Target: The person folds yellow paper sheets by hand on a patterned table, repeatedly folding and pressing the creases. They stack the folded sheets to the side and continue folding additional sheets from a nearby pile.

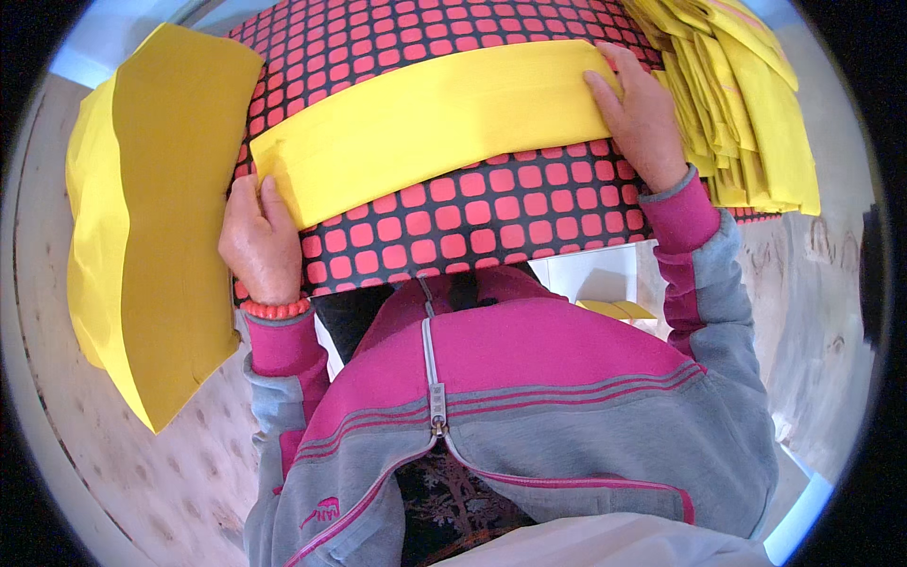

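A long folded strip of yellow cloth (435, 123) lies across the table, slanting up toward the right. My left hand (262, 241) grips its left end, thumb on top and the fingers partly hidden beneath the edge. At the other end my right hand (642, 118) pinches the strip's edge between thumb and fingers. Both hands hold the cloth along the tabletop. Beneath it is a cover (453, 236) patterned with pink-red squares on black.
A large yellow cloth sheet (179, 189) hangs over the table's left edge. On the right, a stack of folded yellow cloths (727, 104) overhangs the edge. Below the table, a small yellow piece (616, 310) shows beside something white.
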The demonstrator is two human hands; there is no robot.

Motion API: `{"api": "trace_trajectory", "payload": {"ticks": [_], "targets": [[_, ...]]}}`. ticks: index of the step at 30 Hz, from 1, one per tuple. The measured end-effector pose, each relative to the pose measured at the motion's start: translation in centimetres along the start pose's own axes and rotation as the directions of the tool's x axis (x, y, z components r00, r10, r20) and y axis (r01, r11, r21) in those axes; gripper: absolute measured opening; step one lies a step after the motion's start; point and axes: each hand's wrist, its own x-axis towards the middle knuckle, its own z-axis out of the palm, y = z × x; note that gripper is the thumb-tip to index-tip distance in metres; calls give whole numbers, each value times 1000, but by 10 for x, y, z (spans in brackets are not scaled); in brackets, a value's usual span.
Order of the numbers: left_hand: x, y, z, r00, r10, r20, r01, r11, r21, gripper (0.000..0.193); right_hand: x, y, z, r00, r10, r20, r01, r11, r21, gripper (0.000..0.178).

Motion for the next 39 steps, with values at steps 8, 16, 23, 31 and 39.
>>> {"api": "trace_trajectory", "payload": {"ticks": [8, 16, 23, 31, 39], "targets": [[0, 6, -8, 999, -30, -19, 31, 997, 65, 18, 1, -3, 1, 1000, 16, 3, -16, 999, -34, 40], [4, 96, -2, 875, 471, 111, -442, 872, -210, 50, 1, 0, 3, 999, -34, -23, 34, 999, 11, 38], [28, 123, 33, 782, 579, 228, -539, 814, -217, 70, -2, 1, 2, 999, -30, -35, 31, 999, 24, 38], [25, 118, 41, 751, 600, 274, -550, 799, -241, 73, -3, 1, 1, 1000, 1, -14, -1, 1000, -2, 41], [24, 115, 42, 751, 597, 281, -543, 801, -251, 72, -4, -13, -13, 997, 62, -45, -68, 989, -128, 42]]}}
